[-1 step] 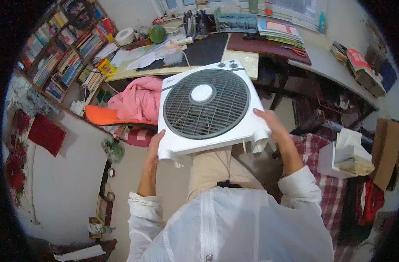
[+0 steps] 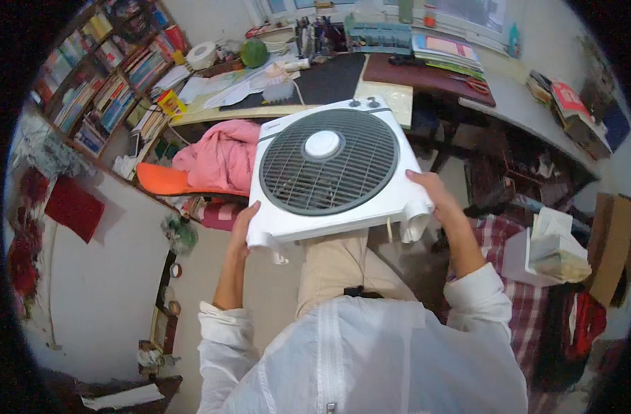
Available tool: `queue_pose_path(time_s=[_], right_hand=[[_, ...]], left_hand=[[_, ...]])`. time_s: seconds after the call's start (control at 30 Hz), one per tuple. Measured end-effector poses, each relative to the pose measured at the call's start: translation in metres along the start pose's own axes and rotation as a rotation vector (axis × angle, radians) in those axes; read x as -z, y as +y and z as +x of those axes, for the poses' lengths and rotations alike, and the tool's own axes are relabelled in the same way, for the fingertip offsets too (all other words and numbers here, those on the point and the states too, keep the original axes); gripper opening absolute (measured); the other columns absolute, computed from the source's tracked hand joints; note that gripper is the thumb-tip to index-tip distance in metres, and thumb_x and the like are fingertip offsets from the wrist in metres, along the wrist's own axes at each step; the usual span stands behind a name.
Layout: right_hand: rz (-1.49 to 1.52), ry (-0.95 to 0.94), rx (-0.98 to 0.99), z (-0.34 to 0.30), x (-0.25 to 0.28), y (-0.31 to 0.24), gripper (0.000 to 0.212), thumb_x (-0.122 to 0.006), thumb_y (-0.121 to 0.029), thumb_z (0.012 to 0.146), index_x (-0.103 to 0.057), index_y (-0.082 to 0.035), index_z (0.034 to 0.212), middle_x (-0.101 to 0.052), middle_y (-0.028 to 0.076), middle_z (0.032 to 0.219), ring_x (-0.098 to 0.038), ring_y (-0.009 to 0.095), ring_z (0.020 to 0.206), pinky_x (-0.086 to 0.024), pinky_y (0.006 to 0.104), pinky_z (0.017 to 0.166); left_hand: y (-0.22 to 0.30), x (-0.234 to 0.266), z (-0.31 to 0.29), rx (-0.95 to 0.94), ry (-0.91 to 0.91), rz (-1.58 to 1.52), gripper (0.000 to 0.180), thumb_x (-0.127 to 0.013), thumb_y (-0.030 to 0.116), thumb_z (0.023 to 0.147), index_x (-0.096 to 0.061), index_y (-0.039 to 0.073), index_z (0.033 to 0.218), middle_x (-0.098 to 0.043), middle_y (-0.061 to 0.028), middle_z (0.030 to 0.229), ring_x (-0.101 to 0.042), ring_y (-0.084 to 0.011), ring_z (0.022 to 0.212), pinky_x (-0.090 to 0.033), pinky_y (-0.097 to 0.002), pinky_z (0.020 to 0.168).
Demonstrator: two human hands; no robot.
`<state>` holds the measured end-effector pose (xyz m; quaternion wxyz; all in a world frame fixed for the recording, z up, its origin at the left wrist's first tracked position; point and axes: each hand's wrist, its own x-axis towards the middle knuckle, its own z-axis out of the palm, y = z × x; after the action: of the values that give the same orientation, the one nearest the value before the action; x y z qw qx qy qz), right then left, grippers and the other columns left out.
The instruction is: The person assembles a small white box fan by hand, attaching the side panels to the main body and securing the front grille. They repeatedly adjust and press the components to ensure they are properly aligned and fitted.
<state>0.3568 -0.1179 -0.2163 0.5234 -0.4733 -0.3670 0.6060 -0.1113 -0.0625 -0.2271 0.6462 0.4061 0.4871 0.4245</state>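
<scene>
Box fan (image 2: 333,169): white, square, grey round grille, held flat above the lap, near the cluttered counter (image 2: 384,96). Left hand (image 2: 243,224) grips the near-left corner, right hand (image 2: 429,190) the near-right edge. Likely rigid, bulky, fairly light; hold by casing, not grille.

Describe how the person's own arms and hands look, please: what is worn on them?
Both arms wear loose white sleeves with gathered cuffs, pushed up so the forearms are bare. The left hand and the right hand are bare: no gloves. No rings or watch can be seen.
</scene>
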Motion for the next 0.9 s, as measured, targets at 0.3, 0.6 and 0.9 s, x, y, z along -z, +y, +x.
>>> queue_pose_path(time_s=[0.3, 0.6, 0.9], right_hand=[[0.232, -0.104, 0.115, 0.038, -0.006, -0.11, 0.036, -0.065, -0.036, 0.103, -0.07, -0.008, 0.125, -0.075, 0.004, 0.113, -0.072, 0.016, 0.099, -0.058, 0.0348, 0.091], [0.224, -0.092, 0.114, 0.061, -0.032, -0.169, 0.041, -0.063, -0.044, 0.104, -0.068, -0.01, 0.128, -0.075, 0.003, 0.116, -0.074, 0.016, 0.099, -0.064, 0.0372, 0.087], [0.236, -0.108, 0.182, 0.086, -0.048, -0.198, 0.063, -0.053, -0.061, 0.104, -0.063, -0.009, 0.138, -0.074, 0.007, 0.124, -0.075, 0.018, 0.104, -0.064, 0.0371, 0.089]], left_hand=[[0.136, -0.001, 0.012, -0.092, 0.034, -0.071, 0.053, -0.06, 0.052, 0.099, -0.068, 0.008, 0.128, -0.074, -0.008, 0.114, -0.072, -0.0228, 0.097, -0.061, -0.0426, 0.088], [0.196, -0.021, 0.047, -0.234, -0.009, -0.137, 0.047, -0.054, 0.048, 0.105, -0.07, 0.009, 0.124, -0.075, -0.0046, 0.106, -0.072, -0.0163, 0.09, -0.062, -0.0333, 0.079], [0.224, -0.006, 0.096, -0.297, -0.109, -0.11, 0.063, -0.046, 0.062, 0.105, -0.066, 0.008, 0.129, -0.074, -0.0056, 0.104, -0.073, -0.0174, 0.085, -0.063, -0.0332, 0.072]])
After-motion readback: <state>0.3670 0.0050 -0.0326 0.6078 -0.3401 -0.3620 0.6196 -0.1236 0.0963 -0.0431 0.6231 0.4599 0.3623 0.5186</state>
